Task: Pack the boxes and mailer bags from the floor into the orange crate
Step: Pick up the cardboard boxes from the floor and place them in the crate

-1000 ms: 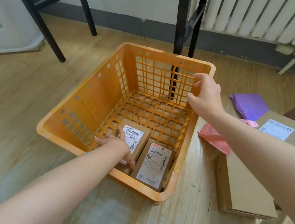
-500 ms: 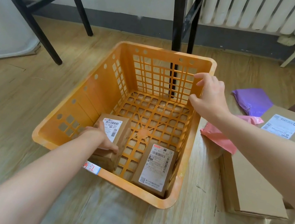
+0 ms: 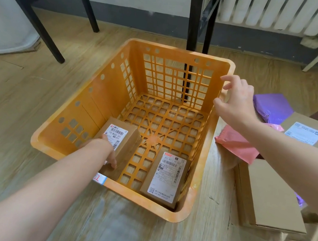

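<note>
Two small brown cardboard boxes with white shipping labels sit inside the orange plastic lattice crate (image 3: 95, 99), which stands on the pale wooden plank floor (image 3: 22, 111).

Left hand (image 3: 102, 149): reaches over the near rim and grasps the left labelled box (image 3: 128, 144). Palm over the near end of its top, thumb down its right side face; the other fingers are hidden behind the wrist. This box is in the near-left corner, close to the left wall, label up. Cannot tell whether it rests fully on the crate bottom.

Second labelled box (image 3: 166, 179): lies flat, label up, in the near-right corner, apart from the first, with bare lattice between them.

Right hand (image 3: 236, 102): over the crate's right rim towards the far corner. Fingers loosely bent and spread, holding nothing. Thumb is just beside the inner edge of the rim; contact not clear.

White sticker with red writing (image 3: 100, 178) on the near rim, just below the left wrist.

Floor, right of the crate:
- purple plastic mailer bag (image 3: 270, 105), farthest back
- pink plastic mailer bag (image 3: 234, 145), near the crate's right wall, partly under the right forearm
- large flat plain cardboard box (image 3: 270, 197), its far end under the pink bag
- cardboard box with a white printed label (image 3: 305, 132), beside the purple bag

Behind the crate: black metal legs (image 3: 192, 23) and a white ribbed radiator (image 3: 281, 11) on the wall.
</note>
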A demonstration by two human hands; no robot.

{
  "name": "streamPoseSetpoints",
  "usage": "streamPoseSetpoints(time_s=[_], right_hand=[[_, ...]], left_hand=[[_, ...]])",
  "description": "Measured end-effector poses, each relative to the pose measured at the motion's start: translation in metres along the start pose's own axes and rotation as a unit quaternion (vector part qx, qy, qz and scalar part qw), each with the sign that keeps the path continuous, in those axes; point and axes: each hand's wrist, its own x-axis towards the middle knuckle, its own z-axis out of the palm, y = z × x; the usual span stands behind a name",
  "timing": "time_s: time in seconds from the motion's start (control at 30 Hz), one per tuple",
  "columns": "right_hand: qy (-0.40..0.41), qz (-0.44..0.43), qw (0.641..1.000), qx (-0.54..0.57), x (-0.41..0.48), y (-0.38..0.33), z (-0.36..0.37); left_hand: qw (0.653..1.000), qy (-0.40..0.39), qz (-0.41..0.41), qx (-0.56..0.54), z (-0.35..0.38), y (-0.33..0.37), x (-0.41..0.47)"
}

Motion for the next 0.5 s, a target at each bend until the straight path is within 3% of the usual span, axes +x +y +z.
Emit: streamPoseSetpoints(time_s=[0.13, 0.23, 0.3, 0.37, 0.43, 0.5], right_hand=[[0.005, 0.005, 1.0, -0.006, 0.0, 0.011, -0.007], [-0.003, 0.009, 1.0, -0.011, -0.003, 0.02, -0.014], [-0.007, 0.008, 1.0, -0.017, -0.005, 0.026, -0.018], [-0.008, 0.01, 1.0, -0.021, -0.005, 0.031, -0.021], [-0.012, 0.013, 1.0, -0.023, -0.006, 0.035, -0.023], [-0.02, 0.013, 0.999, -0.026, -0.007, 0.038, -0.026]], left_hand=[[0.999, 0.034, 0.024, 0.022, -0.002, 0.008, -0.004], [0.985, 0.141, 0.072, 0.072, -0.005, 0.013, -0.012], [0.947, 0.251, 0.167, 0.111, -0.009, 0.015, -0.013], [0.897, 0.305, 0.28, 0.153, -0.011, 0.017, -0.015], [0.859, 0.295, 0.348, 0.233, -0.011, 0.02, -0.018], [0.848, 0.258, 0.343, 0.309, -0.007, 0.023, -0.02]])
